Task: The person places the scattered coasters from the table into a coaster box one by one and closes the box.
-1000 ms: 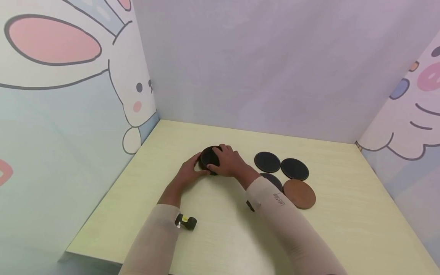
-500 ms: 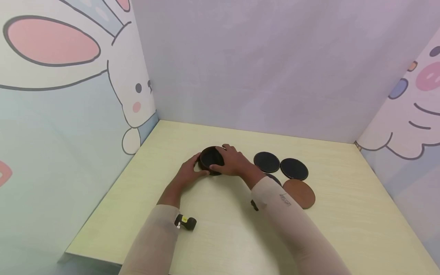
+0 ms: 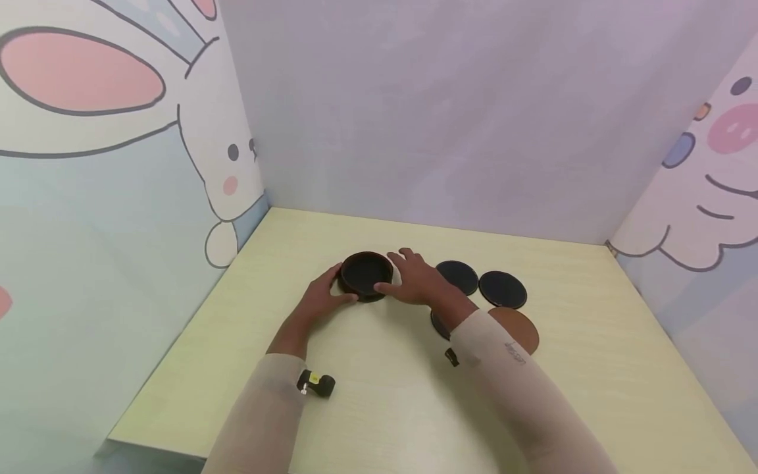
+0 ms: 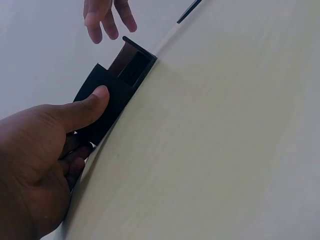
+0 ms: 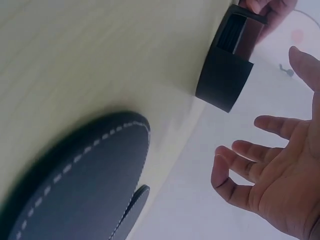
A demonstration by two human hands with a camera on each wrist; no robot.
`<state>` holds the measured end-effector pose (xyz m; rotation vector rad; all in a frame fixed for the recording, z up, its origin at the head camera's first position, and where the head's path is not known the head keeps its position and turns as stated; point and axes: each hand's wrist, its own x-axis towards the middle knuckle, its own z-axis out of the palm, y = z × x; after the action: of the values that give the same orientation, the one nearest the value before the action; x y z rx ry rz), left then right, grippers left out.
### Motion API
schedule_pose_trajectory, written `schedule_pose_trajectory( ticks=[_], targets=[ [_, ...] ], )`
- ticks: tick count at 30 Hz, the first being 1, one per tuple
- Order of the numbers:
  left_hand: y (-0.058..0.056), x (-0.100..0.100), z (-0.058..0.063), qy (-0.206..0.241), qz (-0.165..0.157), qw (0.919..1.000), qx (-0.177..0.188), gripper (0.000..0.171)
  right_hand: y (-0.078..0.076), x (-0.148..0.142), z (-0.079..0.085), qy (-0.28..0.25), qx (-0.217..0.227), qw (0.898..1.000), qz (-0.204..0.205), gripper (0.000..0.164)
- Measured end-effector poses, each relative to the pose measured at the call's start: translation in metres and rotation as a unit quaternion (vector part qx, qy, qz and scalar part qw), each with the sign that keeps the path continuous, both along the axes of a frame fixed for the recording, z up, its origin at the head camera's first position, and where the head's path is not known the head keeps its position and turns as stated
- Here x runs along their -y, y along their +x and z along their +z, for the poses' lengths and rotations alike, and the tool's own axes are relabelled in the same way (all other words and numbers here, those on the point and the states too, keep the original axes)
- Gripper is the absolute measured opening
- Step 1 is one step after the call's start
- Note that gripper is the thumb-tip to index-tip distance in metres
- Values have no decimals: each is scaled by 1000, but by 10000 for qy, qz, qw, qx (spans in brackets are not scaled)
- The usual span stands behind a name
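Note:
A round black coaster holder (image 3: 366, 273) stands on the table, its open top facing up. My left hand (image 3: 320, 299) grips its left side, with the thumb pressed to the outer wall in the left wrist view. Through a notch in the holder's wall (image 4: 120, 97), a brown lining and dark layered edges show. My right hand (image 3: 414, 280) is just right of the holder, fingers spread and holding nothing. In the right wrist view, that hand (image 5: 280, 180) is apart from the holder (image 5: 225, 75), and a black coaster (image 5: 90, 170) with white stitching lies nearer the camera.
Right of the holder lie flat coasters: a black one (image 3: 456, 278), another black one (image 3: 503, 289), a third (image 3: 439, 325) partly behind the right wrist, and a brown one (image 3: 521, 329) partly under the sleeve. Printed fabric walls (image 3: 438, 118) border the pale table (image 3: 592, 368).
My right hand has let go of the holder and drawn off to the right, baring its whole rim. My left hand keeps its grip on the left side.

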<state>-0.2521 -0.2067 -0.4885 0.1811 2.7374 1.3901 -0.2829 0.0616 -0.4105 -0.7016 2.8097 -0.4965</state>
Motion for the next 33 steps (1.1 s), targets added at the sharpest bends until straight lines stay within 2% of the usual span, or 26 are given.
schedule_pose_trajectory(
  ticks=[9,17,24,33],
  targets=[
    [-2,3,-2,-1,-59,9999,-123,98,10,-26,7,-212,69,9997,-133,90],
    [-2,3,-2,-4,-107,9999,-123,98,24,-47,11,-168,88,9995,-260,85],
    [-4,2,-4,-61,-130,9998,-142,99,36,-66,4,-15,60,9996,-264,81],
    [-4,3,-7,-24,-40,9999,-142,99,50,-86,-2,-217,77,9987,-464,78]
  ],
)
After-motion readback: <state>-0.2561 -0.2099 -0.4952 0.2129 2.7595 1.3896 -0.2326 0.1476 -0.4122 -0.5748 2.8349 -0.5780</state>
